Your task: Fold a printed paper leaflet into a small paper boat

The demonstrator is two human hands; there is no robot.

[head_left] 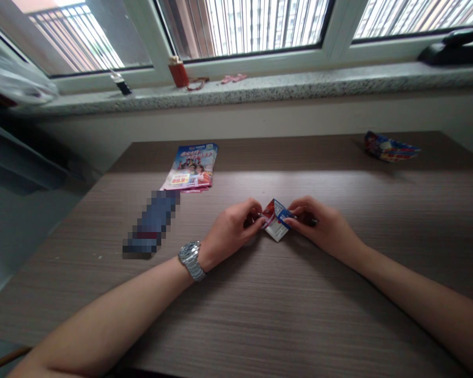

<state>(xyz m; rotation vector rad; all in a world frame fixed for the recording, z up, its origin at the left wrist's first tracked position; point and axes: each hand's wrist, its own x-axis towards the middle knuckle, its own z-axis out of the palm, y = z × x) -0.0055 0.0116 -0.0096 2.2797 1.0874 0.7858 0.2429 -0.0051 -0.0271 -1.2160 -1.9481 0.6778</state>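
A small folded paper (276, 229), printed in red, blue and white, is held a little in front of me over the brown table (299, 315). It has a diamond outline with one corner pointing toward me. My left hand (238, 226), with a silver watch at the wrist, pinches its left corner between thumb and fingers. Opposite, my right hand (317, 220) pinches the right corner the same way. Fingertips cover both side corners of the paper.
A stack of printed flyers (193, 167) lies at the back left, with a pixelated dark object (152, 224) nearer me. A folded paper boat (390, 147) stands at the back right. Along the stone windowsill (291, 86) are a red bottle-like item (178, 72) and other small things.
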